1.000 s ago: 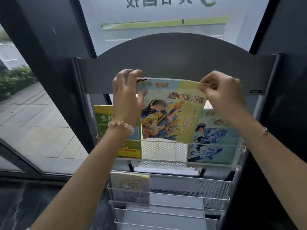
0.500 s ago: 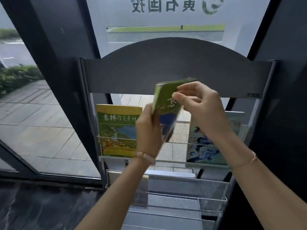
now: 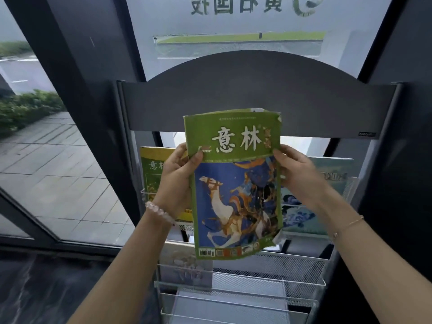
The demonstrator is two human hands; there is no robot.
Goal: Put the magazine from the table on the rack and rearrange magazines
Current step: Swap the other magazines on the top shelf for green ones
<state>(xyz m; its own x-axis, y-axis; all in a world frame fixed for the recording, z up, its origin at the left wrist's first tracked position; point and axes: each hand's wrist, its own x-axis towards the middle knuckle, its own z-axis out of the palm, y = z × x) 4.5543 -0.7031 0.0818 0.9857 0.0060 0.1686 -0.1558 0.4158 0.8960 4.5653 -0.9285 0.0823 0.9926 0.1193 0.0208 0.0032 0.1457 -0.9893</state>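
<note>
I hold a green and blue magazine (image 3: 233,183) upright in front of the grey wire rack (image 3: 257,99), its cover with a white horse facing me. My left hand (image 3: 177,181) grips its left edge and my right hand (image 3: 301,176) grips its right edge. On the rack's top shelf a yellow-green magazine (image 3: 152,167) stands at the left, partly behind my left hand. A pale blue magazine (image 3: 327,195) stands at the right, behind my right hand. A pale grey magazine (image 3: 184,265) sits on the shelf below, at the left.
The rack's lower wire shelves (image 3: 268,277) hold nothing to the right of the pale magazine. Dark door frames (image 3: 93,113) flank the rack, with glass showing a paved path outside at the left. The floor (image 3: 46,288) is dark.
The magazine was lifted from the middle of the top shelf and turned over, so the green and blue cover now faces me. Both hands moved from its top corners to its side edges.
</note>
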